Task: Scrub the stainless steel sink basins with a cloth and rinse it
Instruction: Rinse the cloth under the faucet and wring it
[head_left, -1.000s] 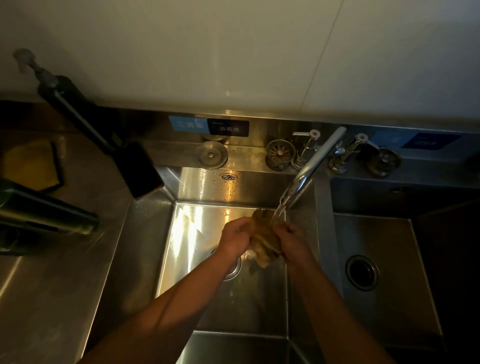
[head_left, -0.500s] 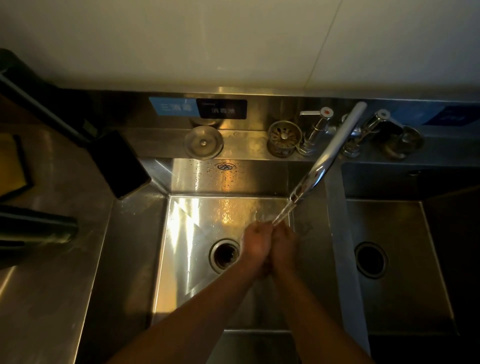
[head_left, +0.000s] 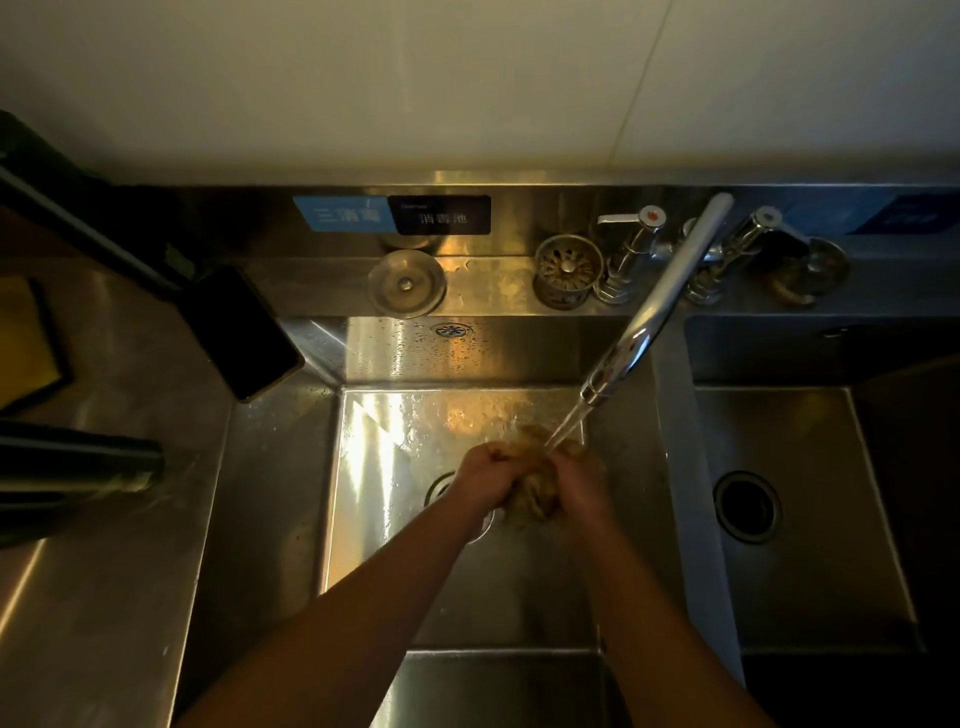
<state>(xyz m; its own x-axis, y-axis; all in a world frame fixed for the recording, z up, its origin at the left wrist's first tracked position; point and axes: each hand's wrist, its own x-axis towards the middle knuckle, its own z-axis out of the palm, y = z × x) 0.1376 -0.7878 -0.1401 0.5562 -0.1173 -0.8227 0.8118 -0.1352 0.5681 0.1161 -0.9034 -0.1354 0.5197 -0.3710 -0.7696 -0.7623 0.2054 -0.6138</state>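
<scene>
Cloth (head_left: 535, 496): brownish and bunched, being gripped between both hands low in the left basin (head_left: 374, 467), just right of the left drain (head_left: 437, 486), which is being partly hidden by the left wrist

Left hand (head_left: 483, 483): fingers being curled tight round the cloth's left side

Right hand (head_left: 579, 486): fingers being curled round the cloth's right side, the two fists being held close together

Water stream (head_left: 569, 423): being run from the faucet spout (head_left: 660, 306), which is being angled over the left basin, and being caught on top of the cloth

Right basin (head_left: 831, 571): being shown in shadow, the right drain (head_left: 747, 506) in plain view

Back ledge (head_left: 493, 291): a round drain cover (head_left: 407, 283) and a strainer basket (head_left: 567, 270) being carried well apart, both left of the tap handles (head_left: 631, 221)

Surface (head_left: 78, 597): steel, lying left of the basins; a flat black slab (head_left: 241, 332) being shown at the left basin's far corner
</scene>
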